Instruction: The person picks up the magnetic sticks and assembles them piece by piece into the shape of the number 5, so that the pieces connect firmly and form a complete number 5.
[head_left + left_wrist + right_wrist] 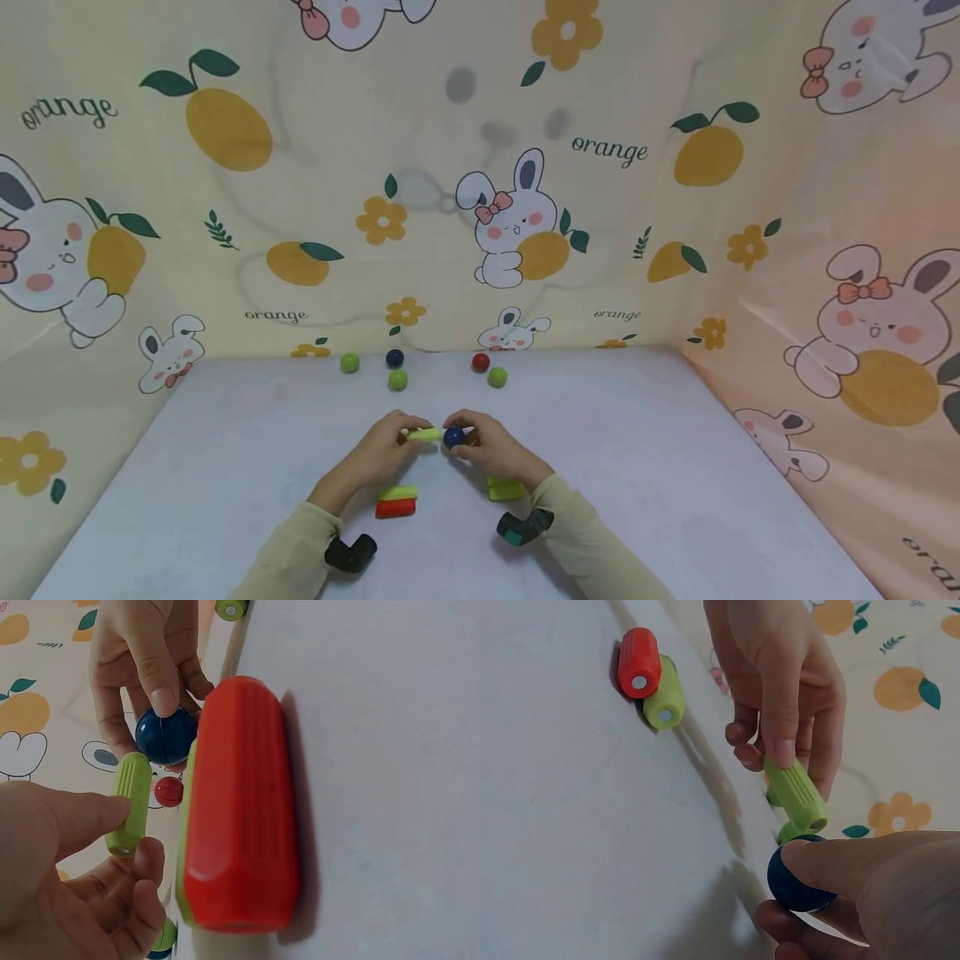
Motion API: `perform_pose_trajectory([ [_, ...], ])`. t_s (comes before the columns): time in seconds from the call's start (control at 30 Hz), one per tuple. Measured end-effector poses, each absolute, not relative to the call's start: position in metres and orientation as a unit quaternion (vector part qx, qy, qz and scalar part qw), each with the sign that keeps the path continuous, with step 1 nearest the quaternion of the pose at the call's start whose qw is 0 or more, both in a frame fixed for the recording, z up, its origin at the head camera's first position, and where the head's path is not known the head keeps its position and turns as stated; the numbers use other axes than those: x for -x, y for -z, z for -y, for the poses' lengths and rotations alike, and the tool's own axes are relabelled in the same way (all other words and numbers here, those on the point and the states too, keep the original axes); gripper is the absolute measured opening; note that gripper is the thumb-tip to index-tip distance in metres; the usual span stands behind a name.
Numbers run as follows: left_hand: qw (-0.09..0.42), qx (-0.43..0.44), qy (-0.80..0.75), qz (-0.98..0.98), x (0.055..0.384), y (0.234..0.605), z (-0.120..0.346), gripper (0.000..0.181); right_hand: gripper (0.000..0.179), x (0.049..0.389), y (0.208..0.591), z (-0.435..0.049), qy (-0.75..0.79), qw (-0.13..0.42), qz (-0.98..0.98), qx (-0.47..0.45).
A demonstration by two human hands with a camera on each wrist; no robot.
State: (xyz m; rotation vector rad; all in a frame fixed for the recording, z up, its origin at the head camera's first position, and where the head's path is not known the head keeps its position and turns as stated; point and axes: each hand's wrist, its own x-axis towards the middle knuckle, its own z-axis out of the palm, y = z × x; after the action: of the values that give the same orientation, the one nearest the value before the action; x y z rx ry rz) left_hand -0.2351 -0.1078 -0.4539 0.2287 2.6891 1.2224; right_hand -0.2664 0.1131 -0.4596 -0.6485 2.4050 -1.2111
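Near the middle of the white table, my left hand (384,450) pinches a yellow-green toy stick (425,434) between thumb and fingers, its free end pointing right. Facing it, my right hand (491,450) grips a dark blue ball (453,438) with thumb and fingertips. Ball and stick end are very close together in the head view. In the right wrist view the held stick (799,796) shows a grooved side and a small round end. Below the left hand lie a red stick (396,507) and another green stick (397,493), side by side.
Green sticks (506,490) lie beneath the right wrist. Toward the table's back edge sit a red ball (481,362), another dark blue ball (395,358) and several green balls (397,380). A printed cloth (427,275) rises behind the table (637,467).
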Motion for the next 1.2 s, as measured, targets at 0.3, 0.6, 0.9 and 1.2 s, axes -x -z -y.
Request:
perform_pose_trajectory([
  [0.3,0.096,-0.08,-0.408,-0.905,0.2347,0.4566,0.1071,0.029,0.037,0.2651,0.4622,-0.1119,0.425,0.178,-0.856,0.235],
  [0.6,0.074,-0.099,-0.402,-0.907,0.2363,0.4607,0.107,0.028,0.037,0.2641,0.4595,-0.1127,0.411,0.172,-0.863,0.24],
  [0.9,0.072,-0.099,-0.404,-0.907,0.2346,0.4597,0.1061,0.028,0.035,0.2647,0.459,-0.1128,0.41,0.169,-0.862,0.248],
  [1.2,0.073,-0.093,-0.407,-0.906,0.2313,0.4571,0.1056,0.027,0.032,0.2674,0.461,-0.1177,0.405,0.163,-0.868,0.234],
])
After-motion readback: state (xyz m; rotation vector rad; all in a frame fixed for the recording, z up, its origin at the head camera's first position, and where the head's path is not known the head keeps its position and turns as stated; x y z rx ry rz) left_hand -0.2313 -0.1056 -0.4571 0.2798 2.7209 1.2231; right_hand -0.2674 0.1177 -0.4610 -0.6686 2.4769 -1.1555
